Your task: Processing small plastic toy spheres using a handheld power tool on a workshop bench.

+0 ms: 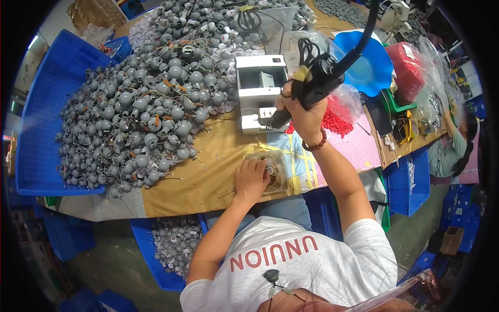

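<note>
My right hand [307, 117] is wrapped round a black electric screwdriver [319, 78], its lower end slanting toward the front of a white box-shaped machine [248, 93], likely a screw feeder. Whether the tip touches the machine cannot be made out. My left hand [251, 179] rests on a small square fixture plate [280, 183] at the table's near edge, fingers curled against a small grey part [269, 165]. Most of that part is hidden under the fingers. Left of the machine lies a large heap of round grey parts with wires [150, 109].
A blue crate [39, 125] lies tipped at the left, beside the heap. Small red pieces [337, 120], a blue scalloped bowl [366, 62] and a red bag [405, 70] are at the right. Below the table stands a blue bin [143, 255] of grey parts. Another person [448, 151] sits far right.
</note>
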Action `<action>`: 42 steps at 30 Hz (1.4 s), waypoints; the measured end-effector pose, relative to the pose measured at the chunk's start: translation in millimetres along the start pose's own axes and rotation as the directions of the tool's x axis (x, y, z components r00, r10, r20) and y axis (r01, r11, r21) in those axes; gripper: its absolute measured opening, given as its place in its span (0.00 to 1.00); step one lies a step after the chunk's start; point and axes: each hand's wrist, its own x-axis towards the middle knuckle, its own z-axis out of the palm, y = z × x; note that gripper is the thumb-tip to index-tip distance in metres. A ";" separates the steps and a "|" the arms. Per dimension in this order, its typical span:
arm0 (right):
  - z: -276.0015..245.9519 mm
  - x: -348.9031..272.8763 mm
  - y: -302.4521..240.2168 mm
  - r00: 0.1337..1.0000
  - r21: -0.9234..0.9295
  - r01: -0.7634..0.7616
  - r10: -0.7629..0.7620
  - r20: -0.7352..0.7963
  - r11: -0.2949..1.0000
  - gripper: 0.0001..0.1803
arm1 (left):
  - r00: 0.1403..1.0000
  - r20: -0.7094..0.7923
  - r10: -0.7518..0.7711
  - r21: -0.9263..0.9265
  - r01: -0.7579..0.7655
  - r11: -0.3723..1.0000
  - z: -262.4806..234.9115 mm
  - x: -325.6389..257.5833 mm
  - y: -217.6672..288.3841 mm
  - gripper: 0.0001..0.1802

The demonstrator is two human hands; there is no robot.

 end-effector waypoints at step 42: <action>-32.5 -159.5 46.3 0.889 -0.129 -0.353 0.375 0.261 0.927 0.28 | 0.997 0.069 -0.021 -0.044 0.024 0.999 -0.6 2.7 -4.9 0.21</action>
